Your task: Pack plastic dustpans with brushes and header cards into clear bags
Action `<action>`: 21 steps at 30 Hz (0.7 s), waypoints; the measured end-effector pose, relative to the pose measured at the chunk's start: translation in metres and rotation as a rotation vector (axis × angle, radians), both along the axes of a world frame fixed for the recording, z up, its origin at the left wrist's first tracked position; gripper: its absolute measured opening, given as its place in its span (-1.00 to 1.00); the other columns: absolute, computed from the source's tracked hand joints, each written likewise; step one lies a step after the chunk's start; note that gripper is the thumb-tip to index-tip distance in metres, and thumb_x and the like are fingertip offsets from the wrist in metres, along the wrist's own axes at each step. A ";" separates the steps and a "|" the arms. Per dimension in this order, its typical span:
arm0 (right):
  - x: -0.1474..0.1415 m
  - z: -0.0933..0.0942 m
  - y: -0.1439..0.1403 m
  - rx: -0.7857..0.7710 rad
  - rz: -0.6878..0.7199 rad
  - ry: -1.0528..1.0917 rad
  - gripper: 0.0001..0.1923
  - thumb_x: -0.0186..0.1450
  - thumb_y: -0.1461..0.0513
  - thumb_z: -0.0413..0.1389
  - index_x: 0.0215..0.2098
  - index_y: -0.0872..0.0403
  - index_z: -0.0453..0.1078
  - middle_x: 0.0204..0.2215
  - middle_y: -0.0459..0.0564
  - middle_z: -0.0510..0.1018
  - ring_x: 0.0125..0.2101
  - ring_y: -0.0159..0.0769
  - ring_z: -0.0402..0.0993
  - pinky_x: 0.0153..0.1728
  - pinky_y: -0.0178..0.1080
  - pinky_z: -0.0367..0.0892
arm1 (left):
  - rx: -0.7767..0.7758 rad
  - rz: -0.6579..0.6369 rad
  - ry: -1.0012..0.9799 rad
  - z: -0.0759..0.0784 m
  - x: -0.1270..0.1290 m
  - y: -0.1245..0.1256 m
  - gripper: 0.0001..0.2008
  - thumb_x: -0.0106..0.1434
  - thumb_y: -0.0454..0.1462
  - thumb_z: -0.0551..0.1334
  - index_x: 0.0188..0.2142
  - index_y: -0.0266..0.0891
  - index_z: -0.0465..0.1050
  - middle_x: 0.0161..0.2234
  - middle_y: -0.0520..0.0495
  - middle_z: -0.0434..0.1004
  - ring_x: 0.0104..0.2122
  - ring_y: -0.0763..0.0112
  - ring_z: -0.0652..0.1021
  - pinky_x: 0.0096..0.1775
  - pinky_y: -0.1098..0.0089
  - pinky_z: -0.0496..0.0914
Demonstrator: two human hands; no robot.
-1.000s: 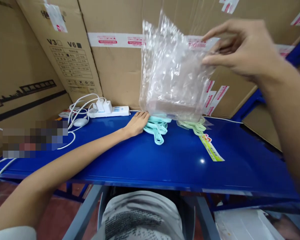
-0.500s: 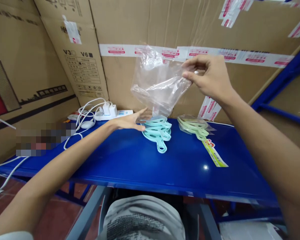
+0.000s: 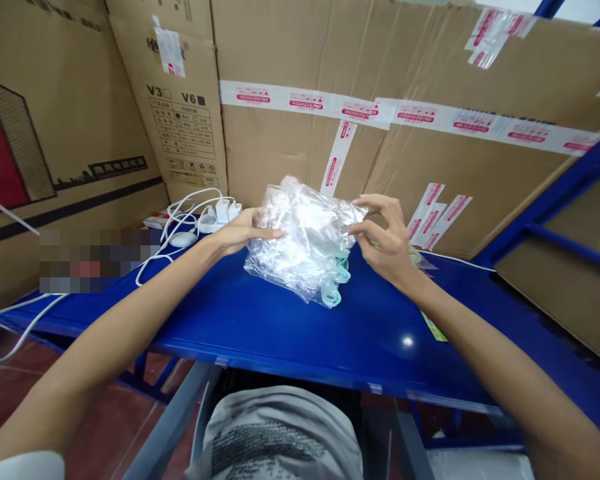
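Note:
A crinkled clear plastic bag (image 3: 300, 233) is stretched between my two hands above the blue table. My left hand (image 3: 243, 232) grips its left side, thumb lying on the front. With thumb and fingertips, my right hand (image 3: 383, 233) pinches the upper right corner. Below and behind the bag lie light-blue plastic pieces (image 3: 333, 295) with looped handle ends; the bag covers most of them. Beyond my right wrist, a sliver of a clear-wrapped pale-green set (image 3: 417, 259) shows. A yellow-green printed card (image 3: 435, 328) is partly hidden by my right forearm.
A white power strip (image 3: 210, 227) with plugs and tangled white cables (image 3: 167, 230) sits at the back left of the blue table (image 3: 280, 333). Taped cardboard (image 3: 280, 147) walls the back and left. A blue metal frame (image 3: 540, 193) rises at right.
The bag has come down in front of the light-blue pieces. My left hand, open before, now grips its left side. My right hand has lowered, still pinching the bag.

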State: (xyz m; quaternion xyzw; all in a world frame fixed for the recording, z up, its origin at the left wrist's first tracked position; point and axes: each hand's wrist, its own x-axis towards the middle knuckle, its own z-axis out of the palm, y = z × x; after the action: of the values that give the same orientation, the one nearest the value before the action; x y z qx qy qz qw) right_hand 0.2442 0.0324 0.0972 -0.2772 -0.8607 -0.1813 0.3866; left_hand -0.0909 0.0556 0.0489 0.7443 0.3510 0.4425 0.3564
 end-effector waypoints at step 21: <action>-0.042 -0.075 -0.021 -0.790 0.261 0.678 -0.19 0.27 0.13 0.28 0.41 -0.10 0.09 0.08 0.12 0.54 0.15 -0.08 0.52 0.10 -0.03 0.50 | -0.019 0.025 -0.331 0.006 0.011 -0.013 -0.33 -0.10 -0.16 0.68 0.00 -0.24 0.58 -0.09 -0.22 0.69 -0.08 0.10 0.68 0.02 0.14 0.56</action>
State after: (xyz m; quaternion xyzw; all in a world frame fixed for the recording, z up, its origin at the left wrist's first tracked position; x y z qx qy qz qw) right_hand 0.2021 0.0113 0.0225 -0.3353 -0.7175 0.3058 0.5285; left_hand -0.0799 0.0422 0.0544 0.6533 0.3011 0.5601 0.4109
